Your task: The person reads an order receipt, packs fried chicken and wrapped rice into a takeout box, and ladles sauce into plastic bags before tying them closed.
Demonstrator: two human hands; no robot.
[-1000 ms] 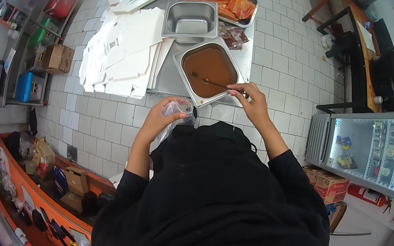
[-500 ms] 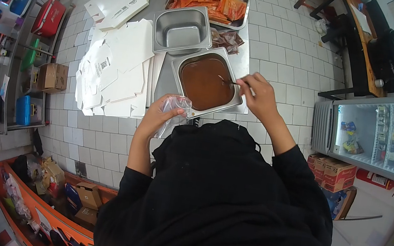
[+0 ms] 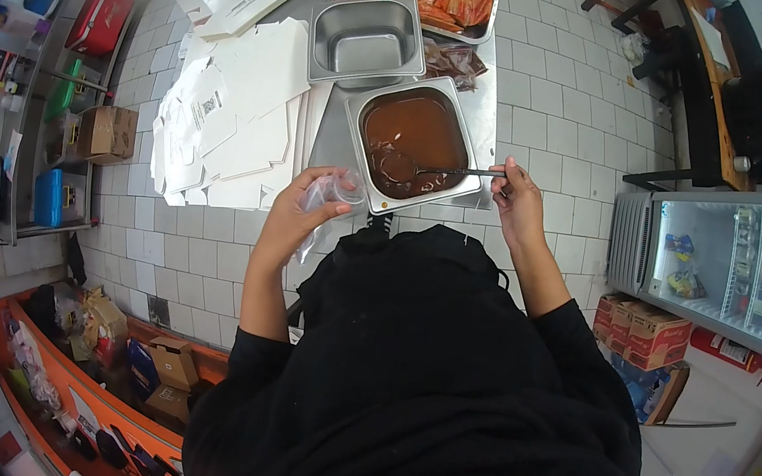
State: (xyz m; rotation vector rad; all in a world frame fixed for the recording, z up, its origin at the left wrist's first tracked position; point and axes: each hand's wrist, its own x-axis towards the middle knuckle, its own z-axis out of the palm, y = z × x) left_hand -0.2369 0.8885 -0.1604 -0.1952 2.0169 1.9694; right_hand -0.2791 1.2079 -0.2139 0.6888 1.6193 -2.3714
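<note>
Tiled floor surrounds the table, where the left hand grips a clear bag (mouth apparently spread for filling) beside sauce the right hand's ladle dips into.

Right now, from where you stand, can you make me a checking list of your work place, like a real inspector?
Surface: metal table, shiny.
Job's things: pan of brown sauce; ladle dipping in; clear plastic bag.
Clutter: piled white cardboard, a second metal pan, small dark packets, a tray of orange packs.
Hands: left holds the bag; right holds the ladle's handle.
Cables: nothing seen on the table.
Surroundings: tiled floor, lit fridge, red fire extinguisher.
</note>
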